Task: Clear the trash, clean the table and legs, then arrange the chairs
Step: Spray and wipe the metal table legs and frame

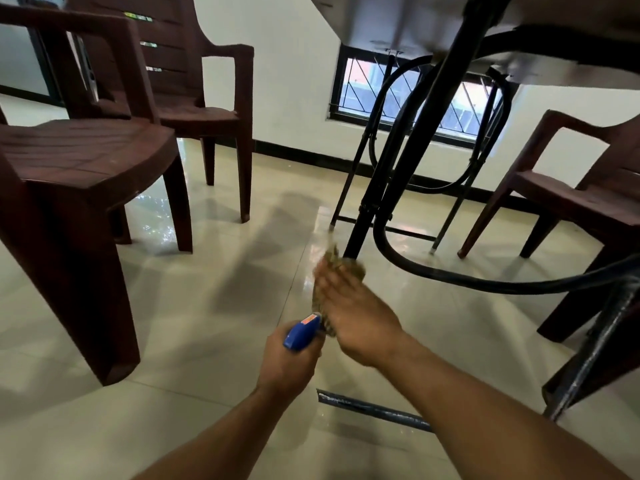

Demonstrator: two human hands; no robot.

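Black metal makes up the leg (403, 150) that slants down from the counter (381, 26) to the floor (207, 306) in the head view, which looks up at the counter's underside from low down, a vantage that suits work on the legs. At the foot of that leg a brownish-green cloth (356, 270) is pressed against the metal by the right hand (356, 313). The hand is laid over the cloth with its fingers stretched forward, not curled, so that a broad patch is brought to bear. It is blurred, and whether the thumb pinches the cloth from below cannot be told. A blue bottle (301, 332) is gripped in the left hand (287, 362), whose fingers are wrapped round its neck. It is kept just beside the right wrist with its nozzle turned toward the leg, presumably so that more spray can be given without reaching away. The leg-cleaning step is judged to be in hand. Two brown chairs (79, 157) are set well apart from the counter on the left and a third (571, 192) on the right, probably drawn back to give access. Their arrangement is not yet done.
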